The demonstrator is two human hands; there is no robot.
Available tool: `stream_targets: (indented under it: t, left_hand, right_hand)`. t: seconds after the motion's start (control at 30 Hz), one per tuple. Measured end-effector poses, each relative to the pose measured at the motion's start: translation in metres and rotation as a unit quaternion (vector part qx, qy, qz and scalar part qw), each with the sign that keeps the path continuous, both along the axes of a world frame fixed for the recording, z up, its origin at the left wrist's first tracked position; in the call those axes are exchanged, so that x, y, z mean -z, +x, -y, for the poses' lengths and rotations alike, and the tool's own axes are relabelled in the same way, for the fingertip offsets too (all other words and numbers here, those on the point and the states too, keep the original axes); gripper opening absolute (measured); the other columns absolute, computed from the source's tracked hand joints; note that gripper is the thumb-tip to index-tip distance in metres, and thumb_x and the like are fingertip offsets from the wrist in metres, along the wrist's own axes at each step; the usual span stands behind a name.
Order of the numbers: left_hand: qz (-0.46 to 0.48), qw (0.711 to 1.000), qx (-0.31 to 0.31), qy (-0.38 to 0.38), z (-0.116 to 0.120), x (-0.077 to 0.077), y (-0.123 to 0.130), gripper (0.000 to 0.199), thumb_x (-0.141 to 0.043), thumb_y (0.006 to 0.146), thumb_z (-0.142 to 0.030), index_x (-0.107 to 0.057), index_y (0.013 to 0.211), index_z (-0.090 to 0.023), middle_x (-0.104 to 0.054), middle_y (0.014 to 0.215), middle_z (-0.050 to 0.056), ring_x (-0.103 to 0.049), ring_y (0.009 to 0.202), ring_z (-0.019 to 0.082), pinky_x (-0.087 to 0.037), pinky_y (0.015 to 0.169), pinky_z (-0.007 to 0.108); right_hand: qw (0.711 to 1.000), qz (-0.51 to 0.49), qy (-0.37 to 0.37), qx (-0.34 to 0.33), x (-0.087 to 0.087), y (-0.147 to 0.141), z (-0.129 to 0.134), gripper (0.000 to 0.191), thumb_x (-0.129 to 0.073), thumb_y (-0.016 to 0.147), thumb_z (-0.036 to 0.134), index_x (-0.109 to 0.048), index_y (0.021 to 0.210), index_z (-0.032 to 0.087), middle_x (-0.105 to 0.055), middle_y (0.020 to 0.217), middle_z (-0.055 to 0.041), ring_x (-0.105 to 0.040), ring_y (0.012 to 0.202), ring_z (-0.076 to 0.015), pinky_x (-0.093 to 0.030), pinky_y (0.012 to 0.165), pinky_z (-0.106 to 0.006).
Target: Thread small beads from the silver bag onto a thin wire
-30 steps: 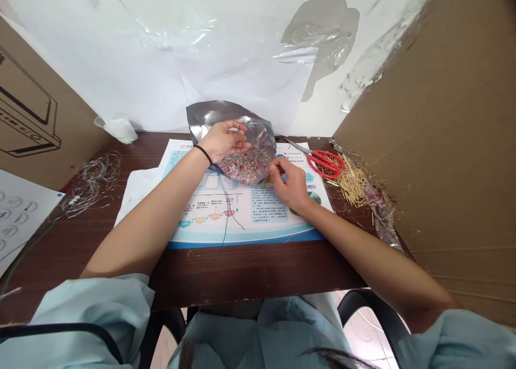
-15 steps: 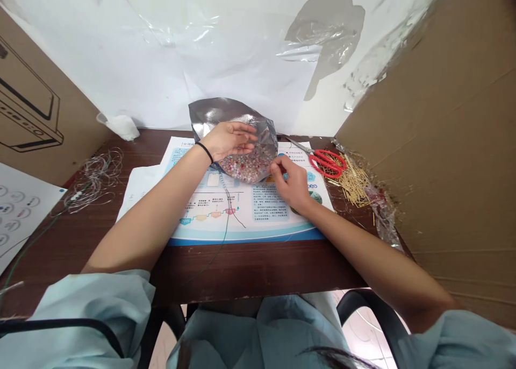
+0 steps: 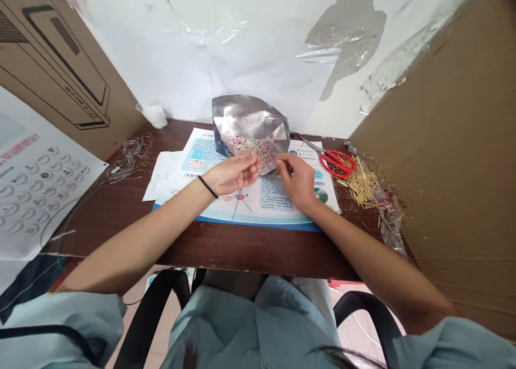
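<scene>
A silvery bag [image 3: 250,113] lies open at the middle of the desk, with many small pink, red and clear beads [image 3: 264,151] in it. My left hand [image 3: 236,174] is palm up at the bag's front edge, its fingertips pinched together on something too small to make out. To the right of the bag's mouth is my right hand [image 3: 297,179], thumb and forefinger pressed together; whatever they hold is hidden. A thin dark green thread [image 3: 235,214] hangs below my left hand over the printed sheet [image 3: 278,199].
Red-handled scissors [image 3: 337,163] lie at the right beside a pile of gold sticks [image 3: 364,186] and crumpled plastic [image 3: 392,229]. Tangled clear line [image 3: 131,156] is at the left. Cardboard walls [image 3: 455,143] stand on both sides of the brown desk [image 3: 258,250].
My left hand has come down from over the beads to the bag's front edge, and its spread fingers have closed. My right hand keeps its pinch. The whole view has shifted.
</scene>
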State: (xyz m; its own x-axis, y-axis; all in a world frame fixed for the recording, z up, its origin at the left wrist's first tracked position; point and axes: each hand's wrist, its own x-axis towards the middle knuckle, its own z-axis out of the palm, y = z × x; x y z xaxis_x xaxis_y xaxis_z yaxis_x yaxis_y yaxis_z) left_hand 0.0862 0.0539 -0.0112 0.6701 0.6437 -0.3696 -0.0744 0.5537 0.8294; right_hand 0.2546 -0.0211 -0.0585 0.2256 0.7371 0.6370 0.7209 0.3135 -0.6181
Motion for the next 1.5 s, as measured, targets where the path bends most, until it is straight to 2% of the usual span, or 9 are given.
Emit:
stream_targets:
  t: [0.1, 0.33, 0.47, 0.7, 0.9, 1.03, 1.17, 1.3, 1.5]
  left_hand:
    - [-0.006, 0.996, -0.041, -0.085, 0.013, 0.01, 0.001, 0.027, -0.05, 0.098, -0.025, -0.059, 0.075, -0.013, -0.056, 0.058, -0.003, -0.052, 0.048, 0.001, -0.05, 0.055, 0.012]
    - [0.0, 0.987, -0.135, -0.087, 0.015, 0.012, 0.001, 0.021, -0.05, 0.097, -0.014, -0.065, 0.084, -0.006, -0.063, 0.066, 0.002, -0.06, 0.057, 0.003, -0.056, 0.062, 0.014]
    - [-0.012, 0.99, -0.119, -0.078, 0.012, 0.015, -0.004, 0.013, -0.054, 0.089, 0.0, -0.066, 0.088, -0.006, -0.07, 0.08, 0.007, -0.065, 0.064, 0.006, -0.058, 0.067, 0.017]
    - [-0.042, 0.997, -0.059, 0.005, 0.015, 0.018, -0.005, 0.011, -0.061, 0.085, -0.002, -0.064, 0.092, -0.01, -0.072, 0.088, 0.007, -0.065, 0.064, 0.006, -0.054, 0.06, 0.016]
    - [-0.049, 0.999, -0.013, 0.013, 0.011, 0.019, -0.008, 0.003, -0.066, 0.085, -0.012, -0.063, 0.085, -0.012, -0.07, 0.084, 0.005, -0.049, 0.047, 0.001, -0.035, 0.039, 0.013]
    - [-0.029, 0.999, -0.014, 0.004, 0.01, 0.022, -0.007, 0.007, -0.066, 0.085, -0.013, -0.064, 0.079, -0.01, -0.068, 0.081, 0.006, -0.046, 0.049, 0.0, -0.031, 0.04, 0.012]
    - [-0.016, 0.999, -0.022, -0.019, 0.012, 0.02, -0.006, 0.008, -0.062, 0.086, -0.008, -0.064, 0.078, -0.008, -0.065, 0.074, 0.005, -0.046, 0.049, 0.001, -0.031, 0.041, 0.011]
    - [-0.018, 0.999, -0.014, -0.049, 0.009, 0.018, -0.007, 0.007, -0.061, 0.086, -0.005, -0.064, 0.08, -0.009, -0.063, 0.072, 0.003, -0.048, 0.05, 0.001, -0.035, 0.043, 0.01]
    - [-0.028, 0.997, -0.025, -0.061, 0.007, 0.015, -0.007, 0.011, -0.057, 0.089, -0.005, -0.065, 0.082, -0.007, -0.065, 0.074, 0.005, -0.053, 0.053, 0.002, -0.039, 0.045, 0.008]
  right_hand:
    - [1.0, 0.011, 0.021, -0.01, -0.002, -0.005, 0.004, 0.017, -0.051, 0.093, 0.026, -0.066, 0.088, 0.02, -0.072, 0.087, -0.0052, -0.063, 0.076, -0.0161, -0.049, 0.069, -0.031]
    - [0.999, 0.037, 0.014, -0.036, 0.003, -0.01, 0.003, 0.015, -0.055, 0.093, 0.023, -0.069, 0.089, 0.02, -0.073, 0.087, -0.0043, -0.066, 0.079, -0.0163, -0.051, 0.072, -0.03]
    - [0.998, 0.047, 0.003, -0.043, 0.008, -0.008, 0.0, 0.015, -0.054, 0.093, 0.021, -0.069, 0.089, 0.021, -0.072, 0.086, -0.0038, -0.066, 0.082, -0.0173, -0.052, 0.076, -0.032]
    - [0.998, 0.051, 0.008, -0.043, 0.008, -0.007, 0.001, 0.016, -0.055, 0.091, 0.018, -0.071, 0.093, 0.021, -0.075, 0.09, -0.0043, -0.069, 0.085, -0.0174, -0.054, 0.078, -0.032]
    - [0.999, 0.047, 0.008, -0.024, 0.004, -0.01, 0.004, 0.013, -0.058, 0.091, 0.022, -0.071, 0.09, 0.021, -0.074, 0.085, -0.0026, -0.064, 0.068, -0.0136, -0.052, 0.068, -0.029]
    - [0.998, 0.055, 0.035, -0.024, 0.002, -0.01, 0.004, 0.012, -0.057, 0.09, 0.021, -0.068, 0.086, 0.019, -0.071, 0.08, -0.0031, -0.059, 0.065, -0.0135, -0.049, 0.064, -0.028]
    - [0.999, 0.043, 0.013, -0.027, 0.0, -0.012, 0.006, 0.011, -0.056, 0.09, 0.021, -0.065, 0.084, 0.02, -0.069, 0.079, -0.003, -0.055, 0.065, -0.0137, -0.047, 0.065, -0.029]
    - [0.999, -0.006, -0.016, -0.029, -0.002, -0.012, 0.006, 0.009, -0.056, 0.088, 0.021, -0.062, 0.081, 0.02, -0.066, 0.076, -0.0011, -0.055, 0.065, -0.0129, -0.046, 0.065, -0.029]
    - [0.983, -0.168, -0.076, -0.022, 0.001, 0.004, -0.007, 0.009, -0.058, 0.086, 0.027, -0.061, 0.08, 0.021, -0.064, 0.071, 0.0018, -0.056, 0.063, -0.0108, -0.046, 0.062, -0.027]
